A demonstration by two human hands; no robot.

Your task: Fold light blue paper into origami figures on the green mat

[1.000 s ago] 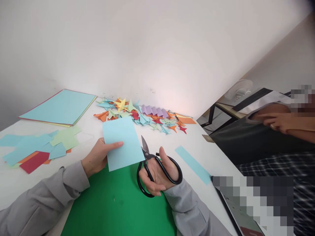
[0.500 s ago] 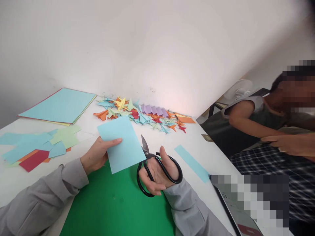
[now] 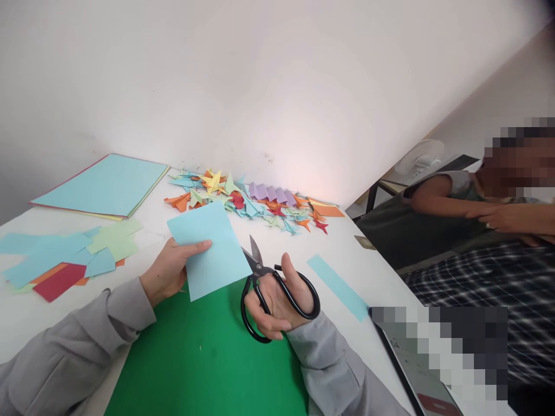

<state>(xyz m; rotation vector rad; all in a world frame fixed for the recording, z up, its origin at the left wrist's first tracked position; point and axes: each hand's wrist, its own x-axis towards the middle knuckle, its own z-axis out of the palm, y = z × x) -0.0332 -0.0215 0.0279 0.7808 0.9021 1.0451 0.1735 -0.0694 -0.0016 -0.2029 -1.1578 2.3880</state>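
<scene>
My left hand (image 3: 171,266) pinches a light blue sheet of paper (image 3: 212,263) by its left edge, thumb on top. The sheet is held tilted above a green mat (image 3: 208,358). In my right hand (image 3: 277,300) are black-handled scissors (image 3: 259,268), with fingers through the loops and the blades spread. The blade tips are at the sheet's right edge, one of them partly behind the paper. A narrow light blue paper strip (image 3: 338,288) lies on the white table to the right.
Large coloured sheets (image 3: 102,185) are stacked at the back left, with paper scraps (image 3: 60,257) in front. Folded paper pieces (image 3: 247,202) line the wall. A tablet-like device (image 3: 416,370) lies at the right edge. Another person (image 3: 459,199) sits beyond the table.
The blue sheet and my left hand have shifted slightly left, away from the scissors' pivot. More of the lower blade shows now. The other person has moved a little.
</scene>
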